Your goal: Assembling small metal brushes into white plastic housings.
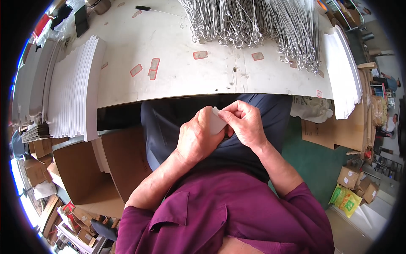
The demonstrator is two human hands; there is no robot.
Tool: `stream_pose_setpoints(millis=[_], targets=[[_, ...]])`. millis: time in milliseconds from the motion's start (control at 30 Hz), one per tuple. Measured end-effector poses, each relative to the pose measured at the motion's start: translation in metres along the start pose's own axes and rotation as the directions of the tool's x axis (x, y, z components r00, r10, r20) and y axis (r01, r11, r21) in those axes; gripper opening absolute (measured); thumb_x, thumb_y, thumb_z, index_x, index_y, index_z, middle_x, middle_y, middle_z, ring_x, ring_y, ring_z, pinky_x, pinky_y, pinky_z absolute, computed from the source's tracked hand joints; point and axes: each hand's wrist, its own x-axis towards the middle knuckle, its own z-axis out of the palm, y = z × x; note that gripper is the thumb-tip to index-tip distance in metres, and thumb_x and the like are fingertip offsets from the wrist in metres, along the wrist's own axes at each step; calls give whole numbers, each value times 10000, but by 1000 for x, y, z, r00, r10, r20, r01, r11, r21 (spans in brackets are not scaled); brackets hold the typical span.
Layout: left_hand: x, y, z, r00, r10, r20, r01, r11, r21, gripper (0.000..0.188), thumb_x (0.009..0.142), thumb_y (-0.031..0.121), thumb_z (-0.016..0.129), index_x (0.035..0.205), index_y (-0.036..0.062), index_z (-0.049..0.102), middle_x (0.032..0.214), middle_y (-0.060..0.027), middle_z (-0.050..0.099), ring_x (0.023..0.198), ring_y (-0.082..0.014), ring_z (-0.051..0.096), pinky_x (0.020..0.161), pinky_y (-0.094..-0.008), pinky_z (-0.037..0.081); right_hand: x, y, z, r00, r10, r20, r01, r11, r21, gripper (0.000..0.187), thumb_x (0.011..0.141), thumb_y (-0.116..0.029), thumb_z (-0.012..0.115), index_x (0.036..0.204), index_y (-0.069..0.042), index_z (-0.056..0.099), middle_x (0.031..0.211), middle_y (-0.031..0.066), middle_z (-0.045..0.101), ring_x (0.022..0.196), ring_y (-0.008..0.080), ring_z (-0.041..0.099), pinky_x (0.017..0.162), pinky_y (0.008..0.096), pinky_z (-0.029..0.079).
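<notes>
My left hand [197,134] is closed round a narrow white cardboard box [216,122], held over my lap just in front of the table edge. My right hand [245,123] pinches the upper end of that box between thumb and forefinger, at what looks like its flap. Most of the box is hidden behind my fingers, so its contents do not show. Across the far side of the table lies a thick heap of thin wire brush handles [253,25], their looped ends pointing toward me. A single brush with black bristles [143,8] lies at the far left.
White slim boxes [69,89] stand in rows at the table's left, with more white boxes [343,72] at the right edge. An open brown carton [84,175] sits at my lower left. Brown cardboard [334,129] and a yellow-green bag [345,200] are on the right.
</notes>
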Motion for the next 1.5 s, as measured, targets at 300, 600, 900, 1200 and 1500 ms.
stream_pose_setpoints(millis=[300,600,900,1200,1500], targets=[[-3,-10,11,996,86,-33,-85,996,29,593,755,291,869,1196,9,587,910,-218,721,785,-430,726,671,-507,602,-8,15,8,919,-388,-75,330,857,-395,137,985,-122,736,962,5,692,784,67,730,718,88,692,627,293,570],[-3,-4,11,980,180,-83,-172,980,101,395,792,228,820,1042,41,578,825,-174,697,699,-381,718,565,-479,589,-9,27,4,915,-404,27,356,772,-526,199,949,-165,783,996,-1,681,889,140,771,802,215,779,686,332,612],[0,3,3,986,161,-39,-156,983,96,440,768,291,853,1000,51,565,844,-158,703,751,-368,726,615,-478,597,-5,25,4,935,-346,-78,301,890,-342,224,966,-188,778,973,16,685,831,81,765,715,104,719,626,277,580],[-5,0,0,983,178,-54,-174,983,64,477,739,301,876,1006,53,569,857,-158,706,757,-369,725,631,-480,599,-7,13,2,997,-62,-35,61,997,-38,270,989,-248,754,887,-6,690,698,29,702,501,43,584,429,235,435],[-11,-7,2,988,148,-40,-148,989,11,605,722,234,883,1217,12,616,1009,-229,732,859,-422,740,721,-479,619,-10,20,8,943,-318,-101,267,901,-342,190,952,-156,745,865,3,691,730,126,714,659,114,680,581,324,536]])
